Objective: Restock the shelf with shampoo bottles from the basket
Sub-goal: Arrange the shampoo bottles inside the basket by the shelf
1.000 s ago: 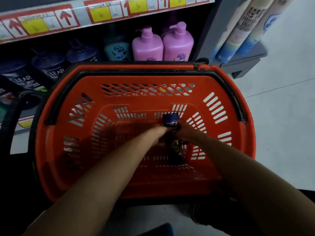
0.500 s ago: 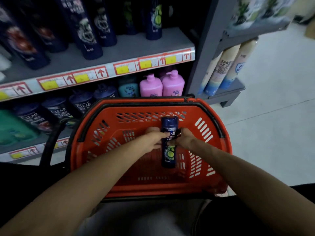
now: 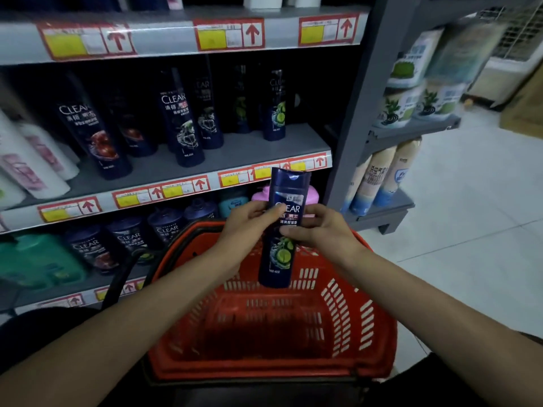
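Both hands are holding one dark blue Clear shampoo bottle [image 3: 282, 230] upright. The left hand [image 3: 249, 223] is gripping its left side and the right hand [image 3: 318, 230] its right side. It is hanging above the red basket [image 3: 346, 327], in front of the shelf [image 3: 235, 155].

I see a dark blue plastic CLEAR shampoo bottle [image 3: 279, 257] with a lime-green label. It is upright, cap up, gripped between my left hand [image 3: 249, 221] and right hand [image 3: 320, 230] above the orange slotted plastic basket [image 3: 264, 367]. Matching bottles stand on the grey metal shelf [image 3: 235, 151] behind.
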Demonstrator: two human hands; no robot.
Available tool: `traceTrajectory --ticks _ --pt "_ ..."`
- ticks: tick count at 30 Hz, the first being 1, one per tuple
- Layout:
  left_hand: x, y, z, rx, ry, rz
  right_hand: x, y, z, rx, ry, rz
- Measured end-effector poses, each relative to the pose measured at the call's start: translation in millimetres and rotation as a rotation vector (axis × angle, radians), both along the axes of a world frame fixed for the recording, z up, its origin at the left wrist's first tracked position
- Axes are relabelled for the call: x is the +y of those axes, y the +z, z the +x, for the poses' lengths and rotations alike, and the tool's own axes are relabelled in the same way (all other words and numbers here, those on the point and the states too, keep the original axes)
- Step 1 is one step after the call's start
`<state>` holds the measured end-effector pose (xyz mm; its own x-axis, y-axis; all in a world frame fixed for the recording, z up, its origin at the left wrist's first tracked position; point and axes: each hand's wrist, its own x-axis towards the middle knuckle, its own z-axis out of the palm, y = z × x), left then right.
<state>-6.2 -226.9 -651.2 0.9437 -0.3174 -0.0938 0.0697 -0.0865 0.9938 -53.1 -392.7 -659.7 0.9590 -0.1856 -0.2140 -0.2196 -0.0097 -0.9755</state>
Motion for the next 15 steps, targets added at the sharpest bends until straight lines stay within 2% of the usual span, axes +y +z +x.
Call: traceTrajectory --ticks 4,7,10,15 --pt "3 0 9 0.145 0.038 -0.085 7 13 2 -0.031 -0.054 0.139" --pt "-3 -4 8 0.278 -0.021 -0.139 8 19 7 -0.056 -0.062 0.221" --pt "-7 -13 5 0.197 -0.075 -0.057 5 22 7 -0.085 -0.063 0.258" --pt "2 -6 -3 0.128 -0.050 -0.059 1 18 10 -0.107 -0.007 0.307"
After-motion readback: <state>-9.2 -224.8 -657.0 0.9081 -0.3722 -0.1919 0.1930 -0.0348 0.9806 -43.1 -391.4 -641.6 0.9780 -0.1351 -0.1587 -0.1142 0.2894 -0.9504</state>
